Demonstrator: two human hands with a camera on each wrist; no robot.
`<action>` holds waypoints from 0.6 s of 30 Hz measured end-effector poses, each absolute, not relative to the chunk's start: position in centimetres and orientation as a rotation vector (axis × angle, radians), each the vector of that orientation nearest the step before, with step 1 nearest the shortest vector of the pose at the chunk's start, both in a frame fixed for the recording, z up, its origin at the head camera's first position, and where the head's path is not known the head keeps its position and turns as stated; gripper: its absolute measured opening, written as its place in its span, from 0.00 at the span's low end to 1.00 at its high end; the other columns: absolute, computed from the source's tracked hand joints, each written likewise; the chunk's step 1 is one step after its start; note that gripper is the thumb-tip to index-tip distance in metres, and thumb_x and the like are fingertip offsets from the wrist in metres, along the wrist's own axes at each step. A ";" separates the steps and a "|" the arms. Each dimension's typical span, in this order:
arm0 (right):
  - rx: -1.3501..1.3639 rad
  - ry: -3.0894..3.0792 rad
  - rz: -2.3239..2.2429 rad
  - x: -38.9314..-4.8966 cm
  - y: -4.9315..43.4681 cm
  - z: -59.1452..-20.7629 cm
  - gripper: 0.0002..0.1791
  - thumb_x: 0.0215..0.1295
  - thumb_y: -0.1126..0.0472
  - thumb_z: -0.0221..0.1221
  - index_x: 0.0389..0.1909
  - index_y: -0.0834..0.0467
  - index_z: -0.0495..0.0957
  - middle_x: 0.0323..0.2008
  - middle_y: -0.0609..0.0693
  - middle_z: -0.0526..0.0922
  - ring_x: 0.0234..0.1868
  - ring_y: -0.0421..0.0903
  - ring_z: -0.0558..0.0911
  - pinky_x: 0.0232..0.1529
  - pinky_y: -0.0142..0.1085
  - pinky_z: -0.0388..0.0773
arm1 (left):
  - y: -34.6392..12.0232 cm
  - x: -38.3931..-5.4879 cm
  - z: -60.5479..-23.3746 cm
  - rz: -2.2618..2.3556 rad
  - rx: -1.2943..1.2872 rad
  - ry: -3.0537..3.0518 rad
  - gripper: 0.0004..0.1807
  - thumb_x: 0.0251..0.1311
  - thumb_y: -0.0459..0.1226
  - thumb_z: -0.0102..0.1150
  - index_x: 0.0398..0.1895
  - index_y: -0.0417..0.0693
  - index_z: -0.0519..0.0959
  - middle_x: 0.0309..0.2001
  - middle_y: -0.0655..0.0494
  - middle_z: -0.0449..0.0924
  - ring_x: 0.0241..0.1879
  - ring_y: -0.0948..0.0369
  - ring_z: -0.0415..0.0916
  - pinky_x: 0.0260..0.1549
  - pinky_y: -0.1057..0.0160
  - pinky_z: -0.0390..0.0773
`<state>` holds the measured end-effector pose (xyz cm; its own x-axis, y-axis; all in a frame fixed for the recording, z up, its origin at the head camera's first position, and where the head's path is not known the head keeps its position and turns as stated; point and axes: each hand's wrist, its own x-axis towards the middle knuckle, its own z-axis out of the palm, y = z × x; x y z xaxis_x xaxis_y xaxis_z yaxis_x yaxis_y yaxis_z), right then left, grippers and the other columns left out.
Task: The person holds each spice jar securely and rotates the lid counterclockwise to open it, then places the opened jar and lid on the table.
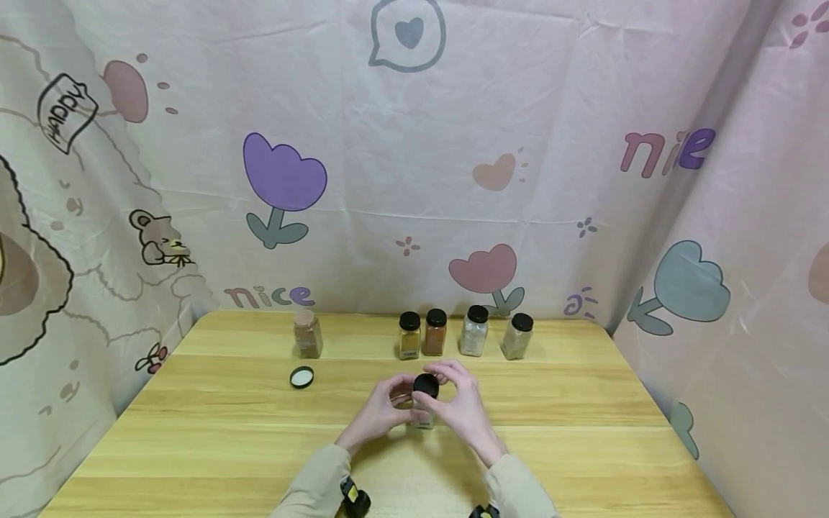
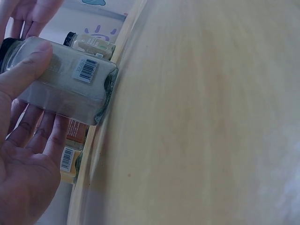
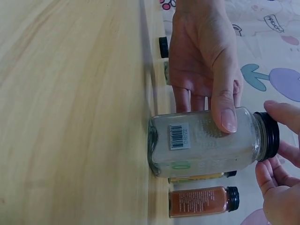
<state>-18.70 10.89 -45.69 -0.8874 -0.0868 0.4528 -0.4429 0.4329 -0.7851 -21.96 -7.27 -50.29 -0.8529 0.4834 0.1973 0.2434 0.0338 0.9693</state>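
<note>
A clear glass spice jar with pale contents stands upright on the table, topped by a black screw lid. My left hand grips its body from the left, thumb across the near face beside a barcode label, fingers behind. At the top, my right hand pinches the lid's rim between thumb and fingers. The right wrist view shows the jar's body with the lid seated on its neck.
Several black-lidded jars line the back: yellow, orange-red, white and pale beige. Back left stands a lidless jar of brownish contents; before it a loose black lid lies with its white liner up. A printed curtain hangs behind.
</note>
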 end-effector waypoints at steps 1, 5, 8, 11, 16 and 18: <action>0.459 -2.348 1.431 -18.7 10.9 -45.7 0.23 0.47 0.61 0.78 0.47 0.52 0.86 0.45 0.47 0.85 0.43 0.46 0.80 0.50 0.31 0.74 | -7.3 -22.0 -50.3 1.919 0.761 2.116 0.28 0.55 0.31 0.73 0.58 0.34 0.74 0.56 0.35 0.79 0.56 0.56 0.80 0.62 0.64 0.79; 0.486 -2.351 1.401 -18.7 11.0 -45.7 0.21 0.49 0.64 0.76 0.47 0.54 0.86 0.45 0.47 0.86 0.43 0.46 0.82 0.52 0.34 0.75 | -7.3 -21.9 -50.3 1.913 0.781 2.116 0.28 0.55 0.32 0.73 0.58 0.34 0.74 0.57 0.36 0.79 0.58 0.51 0.80 0.63 0.62 0.79; 0.507 -2.347 1.394 -18.7 11.0 -45.7 0.21 0.50 0.65 0.75 0.47 0.57 0.86 0.46 0.48 0.86 0.44 0.48 0.83 0.54 0.36 0.75 | -7.3 -21.9 -50.4 1.917 0.784 2.109 0.28 0.56 0.33 0.73 0.58 0.34 0.74 0.58 0.36 0.79 0.59 0.46 0.79 0.63 0.62 0.79; 0.499 -2.345 1.409 -18.7 11.1 -45.8 0.22 0.50 0.63 0.76 0.49 0.58 0.85 0.47 0.49 0.86 0.46 0.49 0.83 0.55 0.39 0.76 | -7.3 -22.0 -50.4 1.922 0.773 2.106 0.28 0.55 0.32 0.73 0.58 0.33 0.74 0.58 0.35 0.78 0.60 0.44 0.78 0.63 0.63 0.79; 0.434 -2.365 1.419 -18.6 11.1 -45.8 0.25 0.48 0.57 0.78 0.50 0.55 0.85 0.47 0.47 0.85 0.46 0.45 0.80 0.53 0.41 0.77 | -7.3 -22.0 -50.4 1.929 0.761 2.102 0.28 0.54 0.31 0.73 0.58 0.33 0.74 0.57 0.35 0.79 0.60 0.44 0.79 0.63 0.63 0.79; 0.422 -2.377 1.404 -18.7 11.1 -45.8 0.26 0.47 0.56 0.78 0.49 0.55 0.85 0.47 0.47 0.85 0.45 0.43 0.78 0.51 0.43 0.77 | -7.3 -22.0 -50.4 1.930 0.764 2.101 0.28 0.54 0.31 0.73 0.57 0.33 0.74 0.57 0.35 0.79 0.59 0.45 0.79 0.63 0.63 0.79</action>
<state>-18.68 11.14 -45.85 -0.8954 -0.0777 0.4384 -0.4214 0.4657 -0.7781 -21.99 -7.29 -50.36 -0.8496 0.4871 0.2022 0.2427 0.0206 0.9699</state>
